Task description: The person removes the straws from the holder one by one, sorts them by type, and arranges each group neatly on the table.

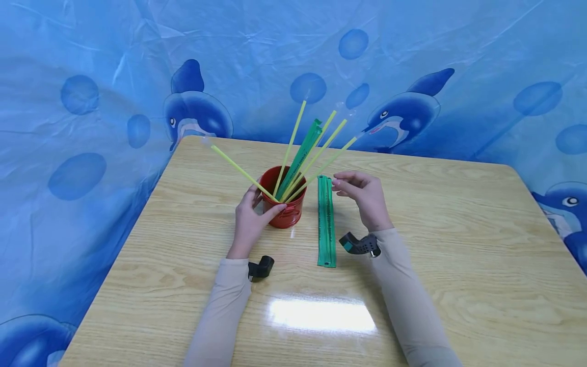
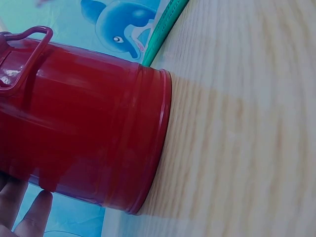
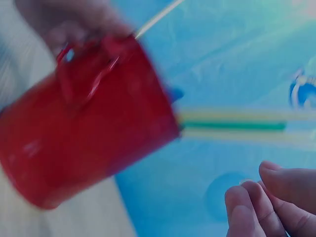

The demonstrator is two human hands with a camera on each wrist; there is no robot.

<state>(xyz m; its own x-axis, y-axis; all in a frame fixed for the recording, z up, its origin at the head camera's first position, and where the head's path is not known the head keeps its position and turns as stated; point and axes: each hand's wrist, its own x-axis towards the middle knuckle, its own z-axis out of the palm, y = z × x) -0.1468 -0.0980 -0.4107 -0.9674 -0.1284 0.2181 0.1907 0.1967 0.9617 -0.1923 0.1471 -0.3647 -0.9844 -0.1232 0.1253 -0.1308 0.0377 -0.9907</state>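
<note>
A small red metal bucket point(image 1: 283, 216) stands on the table with several yellow straws point(image 1: 293, 133) and a green printed stick packet point(image 1: 300, 159) leaning out of it. My left hand point(image 1: 251, 219) grips it from the left, thumb at the rim near the wire handle, fingers round the far side. To the right of the bucket, green printed stick packets point(image 1: 326, 224) lie lengthwise, side by side. At their upper right end is my right hand point(image 1: 362, 196), fingers loosely bent. Nothing shows between thumb and fingers in the right wrist view, which is blurred.
The wooden table point(image 1: 458, 244) extends to both sides and towards me. Behind it hangs a blue sheet point(image 1: 257, 61) with dolphins on it. Clear wrapper ends stick out past the straw tips. A black wrist camera point(image 1: 359, 244) sits on each wrist.
</note>
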